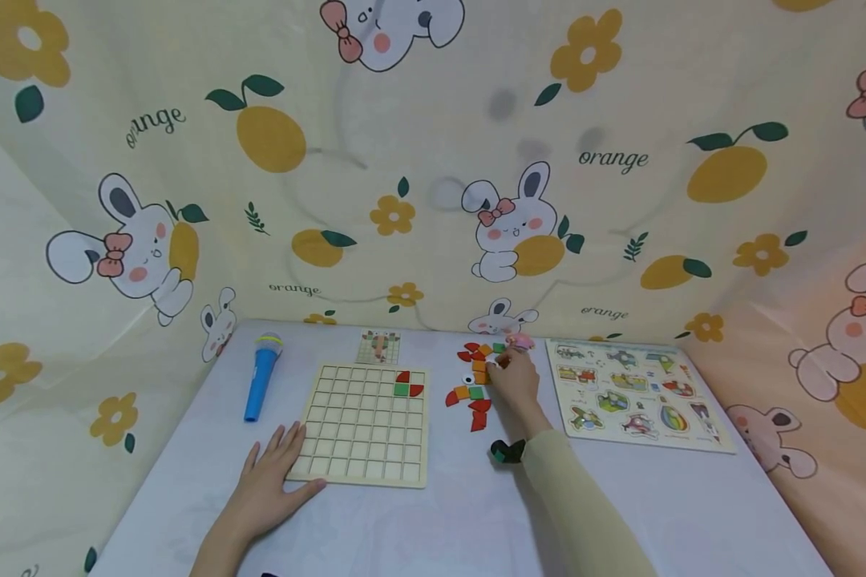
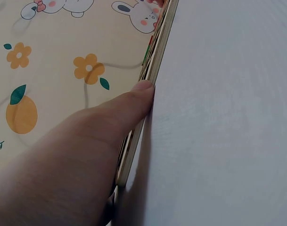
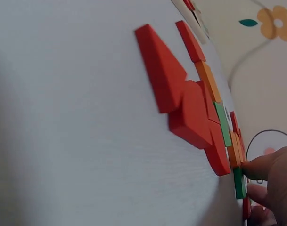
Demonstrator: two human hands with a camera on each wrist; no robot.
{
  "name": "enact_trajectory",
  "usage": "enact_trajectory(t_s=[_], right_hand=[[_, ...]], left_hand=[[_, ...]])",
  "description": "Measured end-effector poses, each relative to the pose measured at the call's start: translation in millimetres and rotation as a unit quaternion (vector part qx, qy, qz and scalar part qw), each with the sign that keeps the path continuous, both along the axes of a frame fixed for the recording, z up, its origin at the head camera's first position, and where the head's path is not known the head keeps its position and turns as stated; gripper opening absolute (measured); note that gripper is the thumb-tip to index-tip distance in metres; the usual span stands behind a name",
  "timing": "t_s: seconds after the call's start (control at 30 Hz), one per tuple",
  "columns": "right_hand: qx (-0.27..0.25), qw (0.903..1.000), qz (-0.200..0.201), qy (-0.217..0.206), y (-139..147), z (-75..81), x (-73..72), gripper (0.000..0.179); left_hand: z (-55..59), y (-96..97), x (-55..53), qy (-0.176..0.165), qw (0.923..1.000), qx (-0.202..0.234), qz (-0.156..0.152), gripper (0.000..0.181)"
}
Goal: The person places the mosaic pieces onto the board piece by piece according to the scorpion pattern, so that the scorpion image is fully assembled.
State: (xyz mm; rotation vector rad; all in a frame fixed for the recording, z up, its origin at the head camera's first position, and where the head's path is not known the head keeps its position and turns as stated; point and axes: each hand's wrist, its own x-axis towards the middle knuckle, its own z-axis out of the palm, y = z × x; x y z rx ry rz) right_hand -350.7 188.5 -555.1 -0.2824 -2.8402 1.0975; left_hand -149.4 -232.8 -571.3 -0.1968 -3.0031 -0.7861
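Note:
My left hand (image 1: 265,485) lies with straight fingers along the left edge and lower corner of a square wooden grid board (image 1: 357,483). The thumb (image 2: 129,106) touches the board's near edge in the left wrist view. Two red quarter-round pieces and a green square (image 1: 402,390) sit in the board's upper right cells. To the right, my right hand (image 1: 518,385) reaches into a loose group of red, orange and green blocks (image 1: 479,406). Its fingertips touch or nearly touch a green block (image 3: 238,182) in the right wrist view; whether they pinch a piece is hidden.
A blue toy microphone (image 1: 261,381) lies left of the board. Behind the board is a small pattern card (image 1: 378,348). A picture puzzle board (image 1: 642,393) lies at the right, and a dark green-black object (image 1: 505,452) sits beside the right sleeve.

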Motion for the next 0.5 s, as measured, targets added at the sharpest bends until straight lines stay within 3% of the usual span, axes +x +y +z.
enact_trajectory(t_s=[0.5], right_hand=[[-0.005, 0.998, 0.053, 0.035, 6.6, -6.5, 16.9, 0.031]], left_hand=[[-1.1, 0.0, -0.3, -0.001, 1.0, 0.002, 0.001, 0.106]])
